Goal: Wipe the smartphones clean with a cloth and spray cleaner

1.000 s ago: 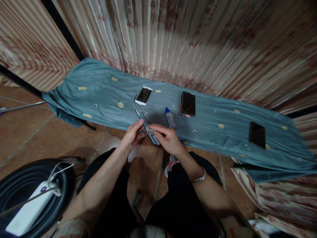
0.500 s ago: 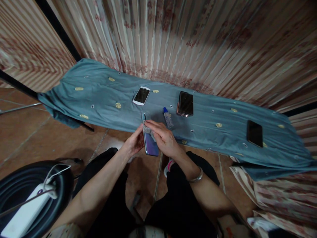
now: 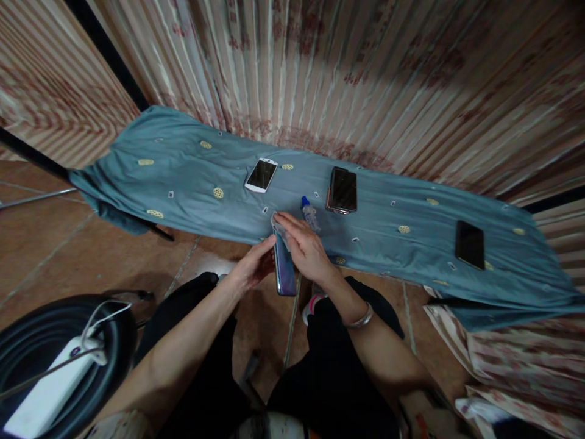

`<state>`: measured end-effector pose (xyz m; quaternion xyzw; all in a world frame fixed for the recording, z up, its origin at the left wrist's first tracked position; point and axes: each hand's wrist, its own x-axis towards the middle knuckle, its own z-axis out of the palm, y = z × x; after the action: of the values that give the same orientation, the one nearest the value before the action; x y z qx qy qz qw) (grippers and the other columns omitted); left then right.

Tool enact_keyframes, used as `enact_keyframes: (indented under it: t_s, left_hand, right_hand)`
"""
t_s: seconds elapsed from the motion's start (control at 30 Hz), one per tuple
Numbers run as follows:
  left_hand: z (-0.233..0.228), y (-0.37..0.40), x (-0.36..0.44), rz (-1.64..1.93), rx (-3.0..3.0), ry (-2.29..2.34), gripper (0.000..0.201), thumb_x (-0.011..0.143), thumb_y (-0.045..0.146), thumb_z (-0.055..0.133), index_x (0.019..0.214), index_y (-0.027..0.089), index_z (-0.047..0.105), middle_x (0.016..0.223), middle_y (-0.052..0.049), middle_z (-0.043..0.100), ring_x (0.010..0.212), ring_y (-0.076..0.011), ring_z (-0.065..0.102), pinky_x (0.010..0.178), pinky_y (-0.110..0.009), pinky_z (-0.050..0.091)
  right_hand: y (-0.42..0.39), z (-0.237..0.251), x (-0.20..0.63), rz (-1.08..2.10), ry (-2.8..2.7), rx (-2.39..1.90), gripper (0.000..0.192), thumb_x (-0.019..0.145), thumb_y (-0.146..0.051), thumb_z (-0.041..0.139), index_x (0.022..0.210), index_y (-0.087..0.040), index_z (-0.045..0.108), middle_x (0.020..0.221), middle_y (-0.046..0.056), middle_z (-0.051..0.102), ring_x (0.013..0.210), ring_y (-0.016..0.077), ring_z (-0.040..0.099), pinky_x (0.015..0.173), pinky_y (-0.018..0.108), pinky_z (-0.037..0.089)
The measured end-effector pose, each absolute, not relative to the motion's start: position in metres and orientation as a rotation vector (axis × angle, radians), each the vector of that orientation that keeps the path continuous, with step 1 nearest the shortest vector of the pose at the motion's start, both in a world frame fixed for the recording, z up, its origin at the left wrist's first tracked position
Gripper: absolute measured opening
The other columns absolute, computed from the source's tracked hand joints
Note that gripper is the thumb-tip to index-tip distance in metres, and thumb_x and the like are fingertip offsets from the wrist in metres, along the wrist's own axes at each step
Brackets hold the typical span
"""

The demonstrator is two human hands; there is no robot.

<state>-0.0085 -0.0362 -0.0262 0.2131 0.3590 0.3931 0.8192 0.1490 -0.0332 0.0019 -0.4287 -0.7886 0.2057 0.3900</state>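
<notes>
My left hand (image 3: 250, 272) grips a bluish-purple phone (image 3: 284, 271) by its left edge, holding it tilted over my lap. My right hand (image 3: 305, 246) lies flat across the phone's upper part and presses a small pale cloth (image 3: 278, 223) against it. Just beyond my right fingers a small clear bottle with a blue cap (image 3: 310, 214) lies on the teal cloth (image 3: 183, 183). A white phone (image 3: 261, 175) and a dark phone (image 3: 342, 189) rest farther back on that cloth.
Another black phone (image 3: 469, 244) lies on the teal cloth at the right. Striped curtain fabric hangs behind. A black tyre (image 3: 27, 329) with a white power bank (image 3: 46, 390) and cable sits at the lower left. Brown floor tiles lie below.
The phone has turned from edge-on to showing its back, held more upright. My right hand slid up along it with the cloth, from the middle to the top end.
</notes>
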Motion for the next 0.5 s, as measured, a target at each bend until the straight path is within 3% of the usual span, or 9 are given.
enact_keyframes:
  t_s: [0.27,0.5]
  left_hand:
    - [-0.011,-0.035,-0.010,0.887,0.445,0.811,0.043,0.057,0.050,0.087,0.082,0.017,0.075,0.082,-0.006,0.077,0.095,-0.0278,0.071,0.086,-0.036,0.053]
    - [0.003,-0.035,-0.011,0.910,0.380,0.851,0.023,0.073,0.036,0.077,0.084,0.015,0.075,0.085,-0.008,0.078,0.097,-0.0276,0.072,0.087,-0.036,0.057]
  right_hand:
    - [-0.026,-0.012,0.151,0.527,-1.970,-1.153,0.048,0.097,-0.014,0.037,0.140,-0.023,0.056,0.144,0.007,0.060,0.136,0.0196,0.054,0.118,0.044,0.040]
    - [-0.025,-0.017,0.151,0.525,-1.977,-1.219,0.048,0.095,-0.013,0.037,0.138,-0.019,0.058,0.142,0.010,0.061,0.132,0.0231,0.056,0.114,0.046,0.043]
